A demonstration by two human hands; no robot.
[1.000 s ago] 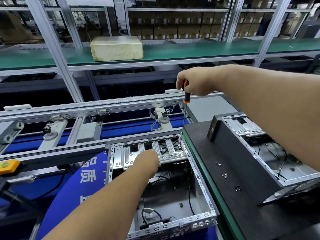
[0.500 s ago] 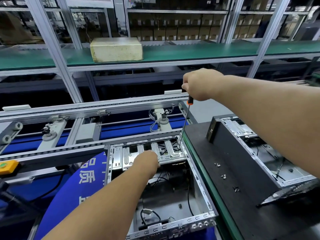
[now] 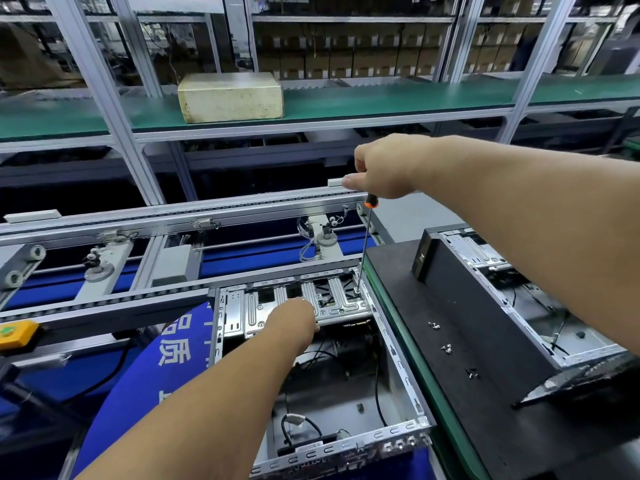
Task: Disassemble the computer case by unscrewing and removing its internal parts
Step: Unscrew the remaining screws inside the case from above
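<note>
Computer case: an open computer case [image 3: 322, 382] was laid on its side on the conveyor, left of the black tabletop [image 3: 460, 375].
Drive bracket: a silver drive bracket [image 3: 332, 303] was seated across the far end of the case.
Right hand: the right hand [image 3: 384, 168] was clenched around the handle of a screwdriver [image 3: 365, 240], held nearly upright.
Screwdriver tip: the tip was set on the far right corner of the bracket.
Left hand: the left hand [image 3: 294, 320] was rested on the bracket's near edge; its grip cannot be told, the fingers being hidden.
Loose screws: small screws [image 3: 446, 348] were scattered on the tabletop.
Second case: a second case [image 3: 502, 306] was placed on the tabletop, far right.
Shelf: a pale box [image 3: 230, 97] was kept on the green shelf [image 3: 381, 95] beyond.
</note>
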